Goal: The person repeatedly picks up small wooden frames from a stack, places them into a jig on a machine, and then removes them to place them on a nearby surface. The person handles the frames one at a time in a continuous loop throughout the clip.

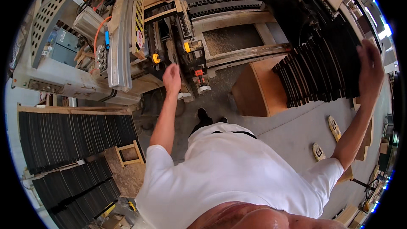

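Note:
My left hand (171,79) is raised in front of the woodworking machine (169,38), near its yellow knob (156,58). Its fingers point forward, loosely stretched, and I see nothing in them. Out to the right, my right hand (371,64) is at the outer end of a row of black boards (322,65). The fingers there are spread, with nothing visible between them; whether they touch the end board I cannot tell. The boards stand close together beside a brown wooden block or box (258,87). An orange-red clamp-like part (199,73) sits at the machine's near end.
More dark boards (76,138) are stacked at the left, with a small wooden frame (129,153) beside them. A grey machine beam (121,59) runs along the left, with an orange hose (98,32). Yellow-and-black pieces (334,128) lie on the floor at right. Sawdust (231,40) covers the machine bed.

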A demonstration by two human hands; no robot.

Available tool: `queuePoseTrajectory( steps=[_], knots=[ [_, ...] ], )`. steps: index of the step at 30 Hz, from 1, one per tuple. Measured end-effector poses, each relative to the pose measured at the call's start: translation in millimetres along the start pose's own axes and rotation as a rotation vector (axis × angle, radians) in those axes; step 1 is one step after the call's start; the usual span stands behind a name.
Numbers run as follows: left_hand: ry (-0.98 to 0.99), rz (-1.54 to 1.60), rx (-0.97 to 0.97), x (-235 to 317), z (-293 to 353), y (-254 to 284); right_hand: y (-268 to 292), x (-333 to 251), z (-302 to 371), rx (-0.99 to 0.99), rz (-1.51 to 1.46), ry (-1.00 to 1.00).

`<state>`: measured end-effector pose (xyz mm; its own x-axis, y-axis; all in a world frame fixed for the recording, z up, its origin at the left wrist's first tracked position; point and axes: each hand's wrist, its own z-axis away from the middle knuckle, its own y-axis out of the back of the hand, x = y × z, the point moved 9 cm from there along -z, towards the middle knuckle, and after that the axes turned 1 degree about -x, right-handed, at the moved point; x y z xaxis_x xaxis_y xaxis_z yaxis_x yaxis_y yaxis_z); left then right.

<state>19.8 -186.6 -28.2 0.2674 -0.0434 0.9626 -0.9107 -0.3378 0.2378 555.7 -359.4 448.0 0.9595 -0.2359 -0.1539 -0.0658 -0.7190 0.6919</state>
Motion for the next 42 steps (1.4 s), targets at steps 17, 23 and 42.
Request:
queuePoseTrajectory(
  steps=[17, 23, 42],
  knots=[
    [0.497, 1.064, 0.128, -37, -292, -74, -192, -227, 84, -0.379, -0.514, 0.384],
    [0.557, 1.068, 0.212, -44, -261, -57, -295, -297, 87, -0.458, -0.582, 0.537],
    [0.384, 1.346, 0.021, -14, -148, -53, -475, -466, 120, -0.752, -0.848, 0.903]
  ],
)
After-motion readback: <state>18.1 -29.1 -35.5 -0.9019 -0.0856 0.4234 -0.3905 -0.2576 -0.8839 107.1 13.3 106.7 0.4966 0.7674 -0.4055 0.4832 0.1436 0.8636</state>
